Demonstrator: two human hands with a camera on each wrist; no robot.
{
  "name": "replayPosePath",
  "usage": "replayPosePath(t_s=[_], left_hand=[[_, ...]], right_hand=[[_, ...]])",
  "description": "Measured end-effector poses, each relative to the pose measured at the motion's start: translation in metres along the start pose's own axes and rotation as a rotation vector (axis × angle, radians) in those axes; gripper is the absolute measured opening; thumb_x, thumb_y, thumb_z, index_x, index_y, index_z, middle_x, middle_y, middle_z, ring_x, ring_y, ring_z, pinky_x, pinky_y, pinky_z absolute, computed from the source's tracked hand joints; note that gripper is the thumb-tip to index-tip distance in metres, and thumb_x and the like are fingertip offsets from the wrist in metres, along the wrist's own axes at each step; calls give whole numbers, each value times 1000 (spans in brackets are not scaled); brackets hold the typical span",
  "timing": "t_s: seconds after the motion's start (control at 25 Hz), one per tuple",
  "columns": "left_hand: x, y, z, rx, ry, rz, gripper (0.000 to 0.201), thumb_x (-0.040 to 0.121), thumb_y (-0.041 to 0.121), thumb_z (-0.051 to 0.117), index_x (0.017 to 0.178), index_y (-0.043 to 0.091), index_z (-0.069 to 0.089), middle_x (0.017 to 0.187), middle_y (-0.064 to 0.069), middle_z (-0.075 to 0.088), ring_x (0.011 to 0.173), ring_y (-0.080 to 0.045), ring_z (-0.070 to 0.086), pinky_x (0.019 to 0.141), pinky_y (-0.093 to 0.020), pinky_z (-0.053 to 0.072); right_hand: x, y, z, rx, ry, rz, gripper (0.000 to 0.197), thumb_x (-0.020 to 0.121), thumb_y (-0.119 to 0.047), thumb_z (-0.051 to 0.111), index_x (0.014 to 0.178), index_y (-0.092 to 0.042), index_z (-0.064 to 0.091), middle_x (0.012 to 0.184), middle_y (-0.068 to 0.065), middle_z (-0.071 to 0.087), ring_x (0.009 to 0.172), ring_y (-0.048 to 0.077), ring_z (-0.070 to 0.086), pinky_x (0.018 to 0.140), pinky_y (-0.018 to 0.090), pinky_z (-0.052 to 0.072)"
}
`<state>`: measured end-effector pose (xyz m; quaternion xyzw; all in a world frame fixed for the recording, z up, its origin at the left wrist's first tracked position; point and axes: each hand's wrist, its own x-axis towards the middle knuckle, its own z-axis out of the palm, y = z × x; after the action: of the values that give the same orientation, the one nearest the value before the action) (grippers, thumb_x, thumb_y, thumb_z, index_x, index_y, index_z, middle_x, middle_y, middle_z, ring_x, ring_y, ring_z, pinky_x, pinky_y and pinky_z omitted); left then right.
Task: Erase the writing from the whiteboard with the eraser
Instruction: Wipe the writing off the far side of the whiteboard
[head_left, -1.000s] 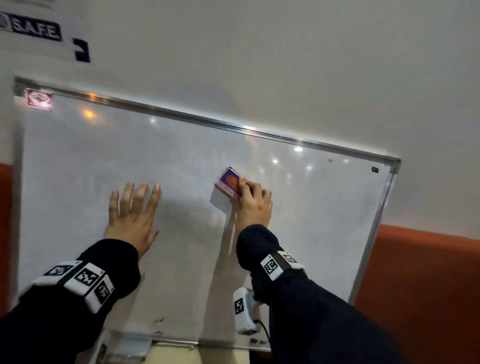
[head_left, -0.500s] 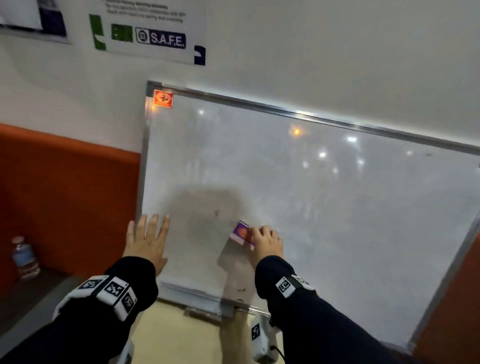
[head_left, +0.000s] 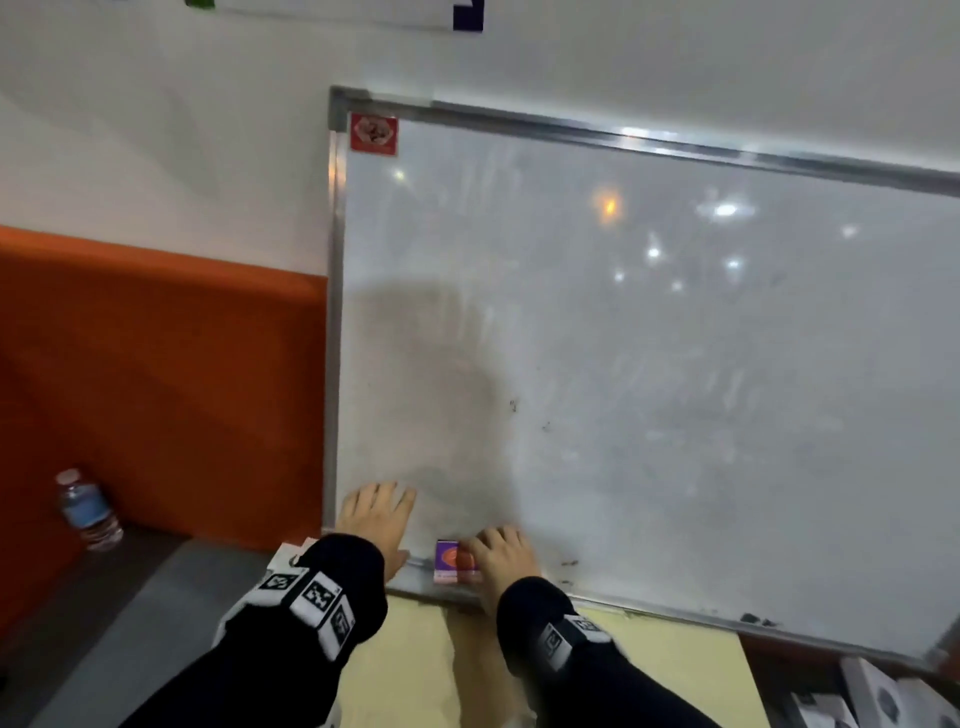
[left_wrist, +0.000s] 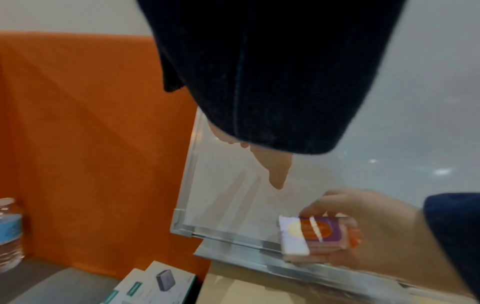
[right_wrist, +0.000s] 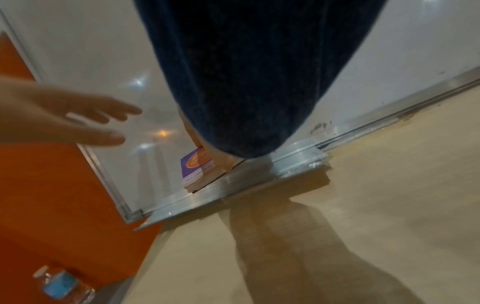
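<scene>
The whiteboard (head_left: 649, 364) hangs on the wall, smeared grey, with a few small dark specks near its middle and lower edge. My right hand (head_left: 501, 558) grips the purple and orange eraser (head_left: 453, 562) at the board's bottom-left corner, down on the metal ledge (head_left: 415, 577). In the left wrist view the eraser (left_wrist: 315, 234) sits pinched between thumb and fingers of the right hand (left_wrist: 369, 232). My left hand (head_left: 376, 517) lies flat on the board, fingers straight, just left of the eraser. The right wrist view shows the eraser (right_wrist: 198, 169) on the ledge and the left hand (right_wrist: 64, 121) spread.
An orange wall panel (head_left: 156, 374) runs left of the board. A water bottle (head_left: 88, 512) stands on a dark shelf at the left. Boxes (left_wrist: 150, 286) lie below the board's corner. A beige surface (right_wrist: 363, 205) spreads under the ledge. A red sticker (head_left: 373, 134) marks the board's top-left corner.
My right hand has carried the eraser down the board to the bottom ledge. My left hand slid down too, staying flat on the board. My view swung right-to-left, bringing the board's left edge in.
</scene>
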<state>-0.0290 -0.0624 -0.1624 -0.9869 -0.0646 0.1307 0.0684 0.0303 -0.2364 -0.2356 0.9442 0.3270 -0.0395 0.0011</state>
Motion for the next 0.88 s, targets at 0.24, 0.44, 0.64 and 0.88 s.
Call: replayPosePath(t_s=[0.24,0.44,0.64,0.88], left_hand=[[32,14,15,-98,91,155,58,93,35,52,145,25,28,143,-6,31,133,-25,27,106,-35,27],[34,10,32,-167,87,186,55,95,32,50,146,24,29,140,-7,35,131,-26,30,104,-34,29],[36,19,43,-192,67,180,54,95,31,49,145,25,29,137,-6,39,127,-26,34,103,-35,35],[41,24,49,-218,46,188,50,96,30,48,144,24,34,136,-3,44,126,-23,37,104,-35,35]], right_hand=[[16,-11,36,17,-252,9,56,26,-48,91,76,-28,73,75,-5,60,67,16,59,57,22,48],[10,-7,27,-72,-178,-73,52,79,-30,71,125,-11,58,117,11,55,110,31,50,95,38,40],[10,-3,30,-76,-157,-84,57,89,-29,63,139,-11,42,131,13,45,121,32,40,101,40,31],[5,3,43,-19,-187,-17,59,93,-37,60,145,-17,39,135,10,45,122,33,39,102,40,31]])
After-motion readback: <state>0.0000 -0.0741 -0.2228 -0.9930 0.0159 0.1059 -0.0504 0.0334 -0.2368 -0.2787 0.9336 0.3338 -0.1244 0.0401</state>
